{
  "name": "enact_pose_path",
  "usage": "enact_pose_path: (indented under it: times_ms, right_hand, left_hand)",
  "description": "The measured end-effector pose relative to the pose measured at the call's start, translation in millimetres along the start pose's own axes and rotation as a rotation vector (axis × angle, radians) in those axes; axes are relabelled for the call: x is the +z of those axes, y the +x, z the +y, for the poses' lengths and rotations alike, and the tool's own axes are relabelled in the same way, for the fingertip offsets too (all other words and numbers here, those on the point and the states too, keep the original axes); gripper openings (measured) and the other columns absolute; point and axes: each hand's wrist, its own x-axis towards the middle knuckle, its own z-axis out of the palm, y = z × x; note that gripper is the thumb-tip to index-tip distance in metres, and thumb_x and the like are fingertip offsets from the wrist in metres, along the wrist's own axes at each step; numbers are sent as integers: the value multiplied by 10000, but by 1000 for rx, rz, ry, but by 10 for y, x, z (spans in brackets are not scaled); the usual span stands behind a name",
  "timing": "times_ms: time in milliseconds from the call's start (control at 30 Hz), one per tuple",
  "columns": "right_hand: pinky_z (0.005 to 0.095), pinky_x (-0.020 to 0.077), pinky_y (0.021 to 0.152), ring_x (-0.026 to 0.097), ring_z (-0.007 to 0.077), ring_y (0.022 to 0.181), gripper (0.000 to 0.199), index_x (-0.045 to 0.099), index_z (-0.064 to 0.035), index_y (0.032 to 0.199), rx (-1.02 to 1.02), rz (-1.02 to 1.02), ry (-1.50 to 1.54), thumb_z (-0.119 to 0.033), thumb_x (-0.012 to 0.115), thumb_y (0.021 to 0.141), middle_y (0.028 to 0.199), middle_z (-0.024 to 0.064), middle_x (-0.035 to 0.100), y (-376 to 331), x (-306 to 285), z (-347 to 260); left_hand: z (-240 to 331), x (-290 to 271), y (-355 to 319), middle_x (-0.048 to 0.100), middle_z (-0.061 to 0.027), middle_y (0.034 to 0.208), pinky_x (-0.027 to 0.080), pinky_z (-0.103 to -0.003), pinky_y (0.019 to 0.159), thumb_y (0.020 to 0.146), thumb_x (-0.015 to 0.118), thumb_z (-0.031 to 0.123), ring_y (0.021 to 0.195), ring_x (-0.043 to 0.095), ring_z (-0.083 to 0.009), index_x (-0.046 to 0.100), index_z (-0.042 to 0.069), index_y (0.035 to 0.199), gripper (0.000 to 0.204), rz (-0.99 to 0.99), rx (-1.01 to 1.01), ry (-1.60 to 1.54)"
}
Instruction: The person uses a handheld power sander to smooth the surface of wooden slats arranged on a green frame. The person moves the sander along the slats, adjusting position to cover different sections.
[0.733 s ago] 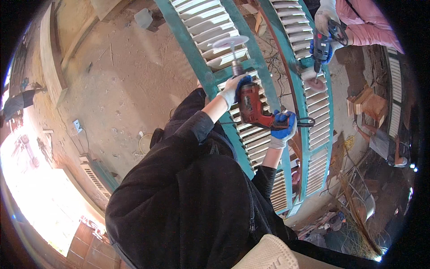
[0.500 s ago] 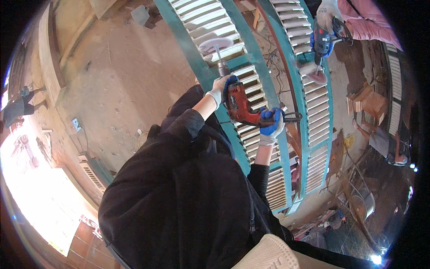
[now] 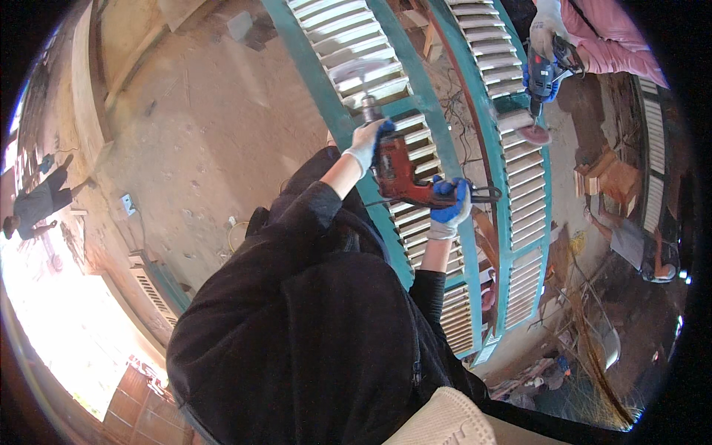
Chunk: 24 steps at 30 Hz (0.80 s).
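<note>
A red power drill (image 3: 397, 174) is held in both my gloved hands above a louvred shutter (image 3: 439, 141) with a teal frame and pale slats. My left hand (image 3: 363, 144) wraps round the drill's front body, just behind the metal chuck. At the rear grip, my right hand (image 3: 451, 200) is closed, its blue-coated fingers curled over. A blurred round sanding disc (image 3: 361, 70) on the drill's tip lies over the slats of the upper panel; whether it touches them I cannot tell.
On a second teal shutter (image 3: 493, 119) to the right, a co-worker's gloved hand (image 3: 547, 30) holds a dark drill (image 3: 543, 78) with a pinkish disc (image 3: 534, 134). Cables (image 3: 461, 104) run between the shutters. Another person (image 3: 41, 194) is at far left, and a wooden block (image 3: 608, 178) lies right.
The disc on my drill has become more smeared, while my hands keep their hold. The co-worker's drill has shifted slightly right and down. The person at far left shows more fully.
</note>
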Motion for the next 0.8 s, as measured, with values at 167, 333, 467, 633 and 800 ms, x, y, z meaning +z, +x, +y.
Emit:
enact_pose_path:
  times_ms: [167, 333, 467, 633, 800]
  right_hand:
    - [430, 483, 706, 472, 194, 549, 201, 520, -50, 786, -73, 27, 59, -225, 550, 879, 621, 53, 488, 137, 104, -108]
    - [411, 490, 666, 501, 186, 559, 168, 534, -48, 796, 62, -13, 0, -189, 541, 888, 616, 50, 498, 127, 125, -114]
    - [430, 491, 655, 506, 190, 538, 149, 533, -39, 810, 116, -33, -5, -169, 545, 881, 616, 64, 515, 111, 253, -92]
    - [440, 481, 695, 497, 184, 538, 194, 542, -44, 818, -11, -45, 17, -225, 556, 885, 614, 58, 517, 319, 29, -168]
    - [441, 462, 747, 503, 187, 576, 264, 538, -51, 820, -100, 34, -18, -304, 568, 891, 614, 48, 519, 413, -16, -299]
  left_hand:
    - [175, 287, -6, 632, -37, 727, 501, -369, 554, 795, 679, 327, 584, 603, -163, 624, 92, 857, 249, -25, -27, 80]
    - [31, -16, -178, 643, -37, 745, 509, -363, 580, 812, 658, 344, 601, 613, -180, 629, 100, 863, 251, 26, -24, -87]
    - [-7, -197, -80, 652, -47, 779, 525, -370, 612, 821, 646, 329, 633, 627, -196, 631, 97, 877, 239, -9, -38, -201]
    - [87, 242, 70, 631, -48, 750, 523, -388, 590, 805, 668, 311, 618, 620, -188, 606, 86, 900, 252, 10, -58, -42]
    - [215, 706, -36, 618, -47, 739, 512, -375, 561, 804, 662, 266, 583, 602, -179, 595, 84, 872, 206, -111, -95, -77]
